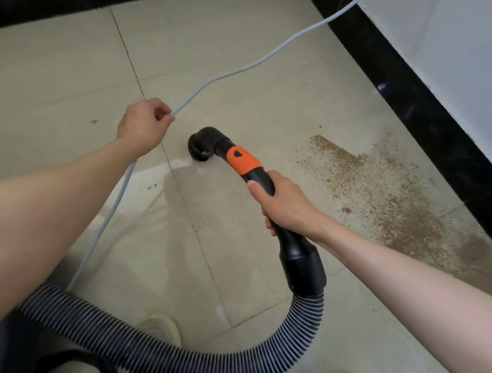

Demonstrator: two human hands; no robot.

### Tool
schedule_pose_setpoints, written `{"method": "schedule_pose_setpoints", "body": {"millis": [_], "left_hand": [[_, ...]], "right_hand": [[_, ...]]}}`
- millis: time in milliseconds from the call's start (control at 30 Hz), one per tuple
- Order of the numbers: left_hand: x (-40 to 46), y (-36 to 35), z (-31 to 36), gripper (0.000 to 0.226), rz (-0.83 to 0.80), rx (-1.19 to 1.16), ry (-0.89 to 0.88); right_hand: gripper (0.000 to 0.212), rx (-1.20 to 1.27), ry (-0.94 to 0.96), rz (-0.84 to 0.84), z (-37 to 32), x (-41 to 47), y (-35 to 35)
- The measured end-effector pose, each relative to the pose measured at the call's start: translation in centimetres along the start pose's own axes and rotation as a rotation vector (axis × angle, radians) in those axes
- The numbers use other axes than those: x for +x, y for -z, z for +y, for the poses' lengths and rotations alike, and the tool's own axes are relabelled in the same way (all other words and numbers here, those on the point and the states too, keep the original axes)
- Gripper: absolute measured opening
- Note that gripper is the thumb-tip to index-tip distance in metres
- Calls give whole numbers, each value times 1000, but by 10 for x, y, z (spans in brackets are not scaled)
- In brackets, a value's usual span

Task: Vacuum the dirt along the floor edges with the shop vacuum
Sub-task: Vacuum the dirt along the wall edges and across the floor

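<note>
Gripping the black vacuum handle [270, 206], the right hand [285, 205] — left hand [144, 124] pinches the pale cord [250, 66]; no readable writing.

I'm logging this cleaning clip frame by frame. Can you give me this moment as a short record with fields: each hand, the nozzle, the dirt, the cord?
left hand: left hand pinches the white cord, lifted off the floor
right hand: right hand grips the black handle behind the orange collar
nozzle: nozzle points down at bare tile, left of the dirt
dirt: brown dirt spread along the black baseboard on the right
hose: ribbed hose loops in front of the shoes
cord path: runs up toward the far right wall
</note>
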State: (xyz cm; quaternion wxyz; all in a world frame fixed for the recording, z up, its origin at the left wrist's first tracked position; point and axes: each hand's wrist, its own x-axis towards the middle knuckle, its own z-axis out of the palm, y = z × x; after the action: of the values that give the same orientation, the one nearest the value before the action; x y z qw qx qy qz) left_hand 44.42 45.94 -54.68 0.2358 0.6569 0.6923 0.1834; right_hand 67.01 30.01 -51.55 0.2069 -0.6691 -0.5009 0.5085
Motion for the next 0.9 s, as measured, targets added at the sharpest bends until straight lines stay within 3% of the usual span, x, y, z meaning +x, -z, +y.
{"method": "schedule_pose_setpoints", "body": {"millis": [267,567,800,900], "left_hand": [[2,6,-3,24,14,-13,-22],[-8,-15,4,23,-87,115,-71],[-18,-29,10,23,-143,173,-93],[-24,-36,16,23,-158,202,-91]], "right_hand": [[19,77,-45,-250,6,-7,-12],[16,41,-142,248,36,-44,41],[19,17,-175,65,50,-91,18],[20,7,-167,102,54,-94,25]]}}
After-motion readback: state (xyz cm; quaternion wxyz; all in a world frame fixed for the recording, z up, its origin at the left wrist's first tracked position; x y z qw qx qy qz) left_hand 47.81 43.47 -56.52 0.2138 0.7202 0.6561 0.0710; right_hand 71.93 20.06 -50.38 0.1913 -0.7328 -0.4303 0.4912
